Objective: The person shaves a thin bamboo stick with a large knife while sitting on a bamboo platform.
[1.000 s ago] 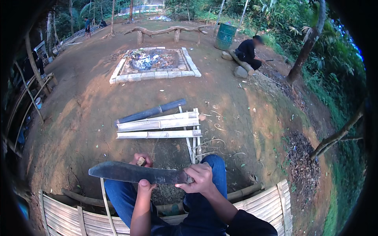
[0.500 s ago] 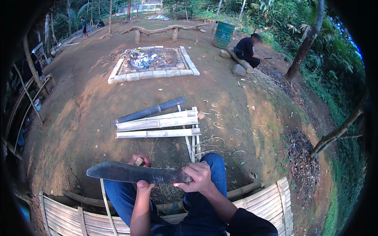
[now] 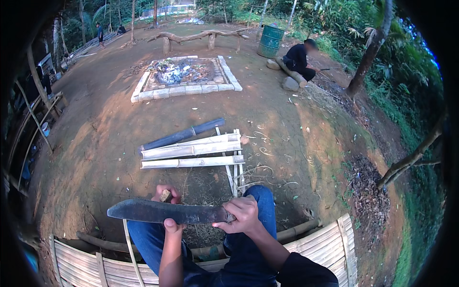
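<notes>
A broad, dark machete [image 3: 167,211] lies crosswise in front of me above my knees, its tip to the left. My right hand [image 3: 241,214] is closed around its handle end, thumb along the near side. Behind the blade, my left hand [image 3: 168,195] grips a short, tan-ended piece [image 3: 166,195] that looks like wood; the blade hides most of it. The left thumb shows below the blade's near edge. A thin bamboo strip [image 3: 131,248] runs from under the blade toward the slatted bamboo seat.
Split bamboo halves [image 3: 191,150] and a dark bamboo length [image 3: 186,134] lie ahead on thin strips, with shavings to their right. Beyond are a stone-edged fire pit [image 3: 191,89], a log bench [image 3: 201,35], a green drum [image 3: 270,42] and a seated person [image 3: 299,57]. Slatted bamboo [image 3: 315,248] is beneath me.
The machete has shifted slightly to the right and down in my hands. Both grips stay the same, and the bamboo pieces have not moved.
</notes>
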Demonstrator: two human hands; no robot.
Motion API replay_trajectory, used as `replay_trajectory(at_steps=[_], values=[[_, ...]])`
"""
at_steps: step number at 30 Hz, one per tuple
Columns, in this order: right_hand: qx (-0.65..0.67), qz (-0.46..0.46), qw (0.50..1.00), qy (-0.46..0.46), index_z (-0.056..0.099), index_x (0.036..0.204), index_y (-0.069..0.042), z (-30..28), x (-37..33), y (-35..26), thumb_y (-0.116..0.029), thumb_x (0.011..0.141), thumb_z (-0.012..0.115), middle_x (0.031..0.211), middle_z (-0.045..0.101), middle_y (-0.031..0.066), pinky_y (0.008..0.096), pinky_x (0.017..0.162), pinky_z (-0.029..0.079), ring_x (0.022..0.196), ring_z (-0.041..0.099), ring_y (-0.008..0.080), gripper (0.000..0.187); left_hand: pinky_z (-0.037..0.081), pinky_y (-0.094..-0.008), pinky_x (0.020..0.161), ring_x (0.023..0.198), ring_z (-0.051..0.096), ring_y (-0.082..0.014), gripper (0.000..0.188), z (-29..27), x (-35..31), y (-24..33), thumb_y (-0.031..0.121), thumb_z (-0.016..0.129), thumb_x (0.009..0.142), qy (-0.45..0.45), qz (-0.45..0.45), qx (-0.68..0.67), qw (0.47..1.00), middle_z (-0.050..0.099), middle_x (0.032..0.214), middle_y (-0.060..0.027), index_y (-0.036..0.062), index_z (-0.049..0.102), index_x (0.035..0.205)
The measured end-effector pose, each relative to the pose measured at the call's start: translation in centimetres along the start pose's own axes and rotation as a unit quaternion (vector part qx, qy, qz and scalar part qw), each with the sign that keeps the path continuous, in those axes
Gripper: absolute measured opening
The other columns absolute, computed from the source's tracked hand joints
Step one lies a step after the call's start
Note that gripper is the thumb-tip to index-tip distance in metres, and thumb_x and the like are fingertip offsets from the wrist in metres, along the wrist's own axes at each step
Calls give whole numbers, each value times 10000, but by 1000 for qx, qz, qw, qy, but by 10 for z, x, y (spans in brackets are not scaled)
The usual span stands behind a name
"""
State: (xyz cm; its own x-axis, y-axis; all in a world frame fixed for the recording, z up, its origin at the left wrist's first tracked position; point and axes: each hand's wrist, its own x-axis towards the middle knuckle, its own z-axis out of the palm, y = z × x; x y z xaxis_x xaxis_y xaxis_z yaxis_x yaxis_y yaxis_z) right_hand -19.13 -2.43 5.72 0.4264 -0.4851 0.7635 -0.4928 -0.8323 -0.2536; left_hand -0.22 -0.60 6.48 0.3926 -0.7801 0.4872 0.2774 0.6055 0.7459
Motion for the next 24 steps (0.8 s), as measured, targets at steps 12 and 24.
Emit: replay_trajectory(at_steps=[12, 24], values=[[12, -11, 1000, 10, 576, 589, -73, 4, 0, 4, -531, 623, 720, 466, 458, 15, 285, 347, 349, 367, 481, 178, 482, 222, -199, 465, 517, 326, -64, 835, 5, 2, 0, 817, 506, 568, 14, 13, 65, 998, 357, 599, 10, 17, 411, 787], [10, -13, 1000, 19, 570, 580, -73, 5, 0, 3, -536, 625, 717, 459, 451, 14, 280, 347, 341, 363, 470, 174, 487, 238, -211, 486, 537, 327, -81, 764, 1, -1, 1, 726, 565, 594, 2, 9, 36, 999, 354, 636, 2, 10, 394, 800]])
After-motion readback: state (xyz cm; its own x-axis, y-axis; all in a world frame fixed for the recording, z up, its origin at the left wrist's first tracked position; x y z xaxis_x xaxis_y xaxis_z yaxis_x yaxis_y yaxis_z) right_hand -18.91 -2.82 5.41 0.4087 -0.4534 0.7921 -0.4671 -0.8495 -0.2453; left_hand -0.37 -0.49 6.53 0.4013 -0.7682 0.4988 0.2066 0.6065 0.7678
